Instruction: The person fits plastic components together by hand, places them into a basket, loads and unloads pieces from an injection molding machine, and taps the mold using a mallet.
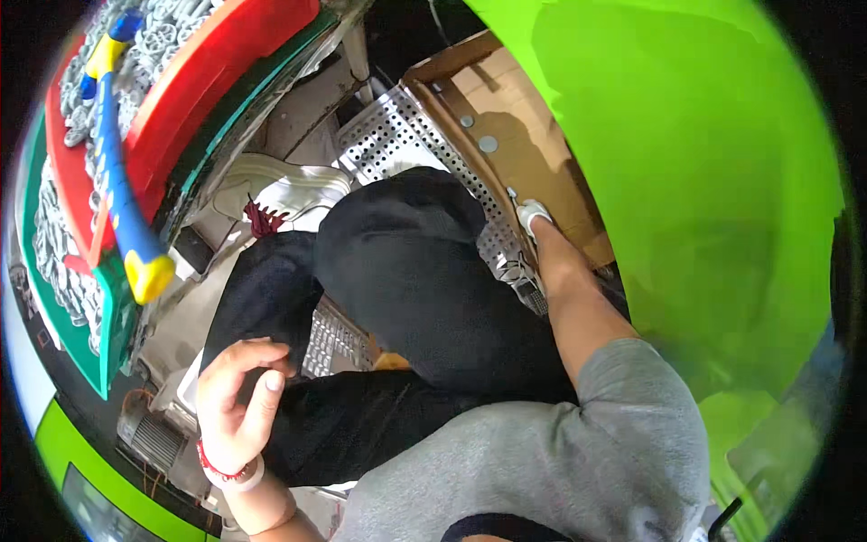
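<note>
My left hand (pixel 237 397), with a red band and a pale band at the wrist, hovers beside my black trouser leg. Its fingers are loosely bent, the thumb stands apart, and nothing shows between them. My right arm stretches forward to a shallow cardboard box (pixel 515 108). Over the box's near edge my right hand (pixel 535 215) looks white and bright, its fingers drawn together. A tiny pale bit shows at the fingertips, too small to name. Several small round grey discs (pixel 488 144) lie in the box.
At the left, a red bin (pixel 194 90) and a green bin (pixel 113 316) hold grey moulded parts. Across them lies a blue and yellow mallet-like tool (pixel 122 172). A perforated metal plate (pixel 388 135) adjoins the box. A large green panel (pixel 695 163) rises at the right.
</note>
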Motion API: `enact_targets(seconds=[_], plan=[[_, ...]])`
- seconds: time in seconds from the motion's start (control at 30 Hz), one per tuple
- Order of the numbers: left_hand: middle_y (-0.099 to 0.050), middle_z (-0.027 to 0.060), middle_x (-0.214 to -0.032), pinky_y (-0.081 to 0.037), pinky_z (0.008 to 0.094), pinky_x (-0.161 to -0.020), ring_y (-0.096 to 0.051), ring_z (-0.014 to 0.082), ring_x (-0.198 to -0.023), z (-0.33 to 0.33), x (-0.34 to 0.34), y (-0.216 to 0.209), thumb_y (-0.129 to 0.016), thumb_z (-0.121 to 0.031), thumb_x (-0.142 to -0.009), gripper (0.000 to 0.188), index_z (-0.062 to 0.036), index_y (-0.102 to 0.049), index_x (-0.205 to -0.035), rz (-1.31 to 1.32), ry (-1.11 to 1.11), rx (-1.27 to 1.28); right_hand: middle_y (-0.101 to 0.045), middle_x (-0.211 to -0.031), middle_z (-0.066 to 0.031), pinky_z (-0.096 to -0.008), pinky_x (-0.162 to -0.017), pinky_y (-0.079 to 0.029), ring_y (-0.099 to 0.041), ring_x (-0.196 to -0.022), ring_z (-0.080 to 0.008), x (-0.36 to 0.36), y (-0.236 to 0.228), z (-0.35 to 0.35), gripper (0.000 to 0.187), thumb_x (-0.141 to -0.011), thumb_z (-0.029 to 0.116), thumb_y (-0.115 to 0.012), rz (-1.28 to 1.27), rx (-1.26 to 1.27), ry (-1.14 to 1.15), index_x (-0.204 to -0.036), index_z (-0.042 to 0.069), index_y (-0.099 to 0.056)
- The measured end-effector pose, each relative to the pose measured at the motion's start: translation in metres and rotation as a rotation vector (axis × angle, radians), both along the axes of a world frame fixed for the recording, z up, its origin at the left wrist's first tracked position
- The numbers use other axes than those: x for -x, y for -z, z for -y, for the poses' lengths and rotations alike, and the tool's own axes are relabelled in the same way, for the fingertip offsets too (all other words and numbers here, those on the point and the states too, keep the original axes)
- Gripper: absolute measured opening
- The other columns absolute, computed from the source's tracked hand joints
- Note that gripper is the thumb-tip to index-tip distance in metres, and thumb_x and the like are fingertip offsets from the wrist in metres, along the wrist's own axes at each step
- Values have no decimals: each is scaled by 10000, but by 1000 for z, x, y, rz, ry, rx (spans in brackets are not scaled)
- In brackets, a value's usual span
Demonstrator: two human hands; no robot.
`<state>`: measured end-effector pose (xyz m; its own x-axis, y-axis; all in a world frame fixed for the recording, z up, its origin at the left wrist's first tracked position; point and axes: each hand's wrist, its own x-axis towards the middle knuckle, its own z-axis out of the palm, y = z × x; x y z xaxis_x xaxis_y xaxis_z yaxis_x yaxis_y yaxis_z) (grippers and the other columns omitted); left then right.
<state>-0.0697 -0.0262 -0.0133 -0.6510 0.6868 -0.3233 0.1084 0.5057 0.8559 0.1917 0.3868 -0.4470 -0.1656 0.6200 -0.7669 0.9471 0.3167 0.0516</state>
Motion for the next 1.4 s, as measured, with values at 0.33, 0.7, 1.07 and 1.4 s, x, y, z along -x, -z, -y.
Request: enact_targets(seconds=[0.33,0.7,1.07,1.4], plan=[[-630,93,-767,-469,394,-838,-627,270,-740,1,11,17,-615,-66,-792,135,-8,-601,-914,10,119,47,-602,-1002,-257,-423,-817,-425,-574,-979,-398,-22,17,-10,444,-839,366,-444,-138,-167,70,-987,-14,-618],[-623,104,-777,-452,396,-852,-619,243,-735,6,9,22,-576,-51,-816,144,15,-576,-945,57,184,7,-586,-1061,-231,-462,-830,-438,-557,-994,-391,94,9,-16,310,-871,268,-445,-551,-315,6,-1027,30,-567],[-619,124,-797,-475,325,-669,-609,277,-725,7,7,34,-624,-25,-781,167,-3,-601,-945,51,98,51,-540,-1114,-215,-460,-851,-447,-543,-1027,-379,150,14,-7,392,-818,360,-525,-366,-352,-120,-1023,27,-555],[-619,129,-830,-464,291,-712,-604,219,-760,4,-2,16,-565,-32,-839,154,33,-578,-979,-32,140,-15,-614,-857,-38,-284,-497,-437,-551,-628,-108,109,-49,-9,140,-819,133,-539,-946,-190,425,-931,80,-603]])
